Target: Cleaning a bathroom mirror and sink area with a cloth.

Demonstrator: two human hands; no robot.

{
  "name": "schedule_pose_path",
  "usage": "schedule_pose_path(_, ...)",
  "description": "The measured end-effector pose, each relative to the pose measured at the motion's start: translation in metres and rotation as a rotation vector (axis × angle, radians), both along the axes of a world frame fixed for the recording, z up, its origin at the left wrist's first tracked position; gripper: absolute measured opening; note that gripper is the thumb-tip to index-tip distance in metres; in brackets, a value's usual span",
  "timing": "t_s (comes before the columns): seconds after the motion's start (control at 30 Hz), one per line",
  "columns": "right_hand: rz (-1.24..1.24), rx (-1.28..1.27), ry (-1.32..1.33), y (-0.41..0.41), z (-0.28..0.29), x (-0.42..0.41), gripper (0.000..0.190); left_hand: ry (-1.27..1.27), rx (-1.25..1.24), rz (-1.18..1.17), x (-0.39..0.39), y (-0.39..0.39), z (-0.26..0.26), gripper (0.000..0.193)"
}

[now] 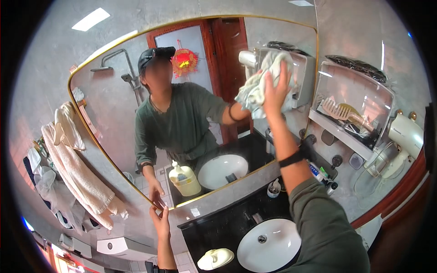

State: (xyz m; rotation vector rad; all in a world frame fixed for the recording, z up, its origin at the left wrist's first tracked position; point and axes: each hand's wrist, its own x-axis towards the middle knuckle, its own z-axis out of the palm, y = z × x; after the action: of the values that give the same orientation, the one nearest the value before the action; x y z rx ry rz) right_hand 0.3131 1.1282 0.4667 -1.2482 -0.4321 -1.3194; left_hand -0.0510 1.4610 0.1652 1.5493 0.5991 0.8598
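A gold-framed mirror [218, 119] spans the wall before me. My right hand [277, 90] presses a crumpled pale cloth [263, 78] against the upper right of its glass, fingers spread over the fabric. At the mirror's lower left corner, my left hand [160, 218] has its fingers and thumb at the gold frame [186, 204]. Reflected in the glass are a person in a cap and green top, a basin and a yellowish pump bottle. Below lies the black counter [218, 235] with its white oval basin [251, 252].
A cream pump bottle [215, 258] stands on the counter's left, a small jar [273, 189] at the back. To the right hang a clear-lidded wall box [355, 105] with combs and a hair dryer [404, 134]. Towels [78, 174] hang at left, above a white wall unit [123, 248].
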Motion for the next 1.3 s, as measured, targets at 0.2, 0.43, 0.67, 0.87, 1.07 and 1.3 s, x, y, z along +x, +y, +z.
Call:
schedule_pose_path(0.2, 0.105, -0.687, -0.387, 0.154, -0.007, -0.151, 0.055, 0.016, 0.093, 0.008, -0.001, -0.008, 0.009, 0.066)
schedule_pose_path(0.43, 0.341, -1.076, -0.905, 0.187, 0.062, -0.15, 0.045, 0.025, 0.113, 0.054, 0.002, -0.006, -0.003, 0.075)
schedule_pose_path(0.67, -0.077, -0.347, -0.611, 0.012, 0.142, -0.021, 0.034, 0.113, 0.172, 0.003, -0.004, -0.002, 0.007, 0.083)
schedule_pose_path(0.87, 0.088, -0.288, -0.406, 0.056, 0.166, -0.04, 0.023, 0.164, 0.206, -0.005, 0.004, -0.02, 0.028, 0.092)
schedule_pose_path(1.07, 0.111, -0.407, -0.607, 0.147, 0.165, -0.131, 0.027, 0.093, 0.128, 0.0, 0.008, -0.01, 0.013, 0.09)
schedule_pose_path(1.3, 0.039, -0.58, -0.61, 0.055, 0.171, -0.064, 0.027, 0.173, 0.203, 0.028, 0.004, -0.004, 0.01, 0.09)
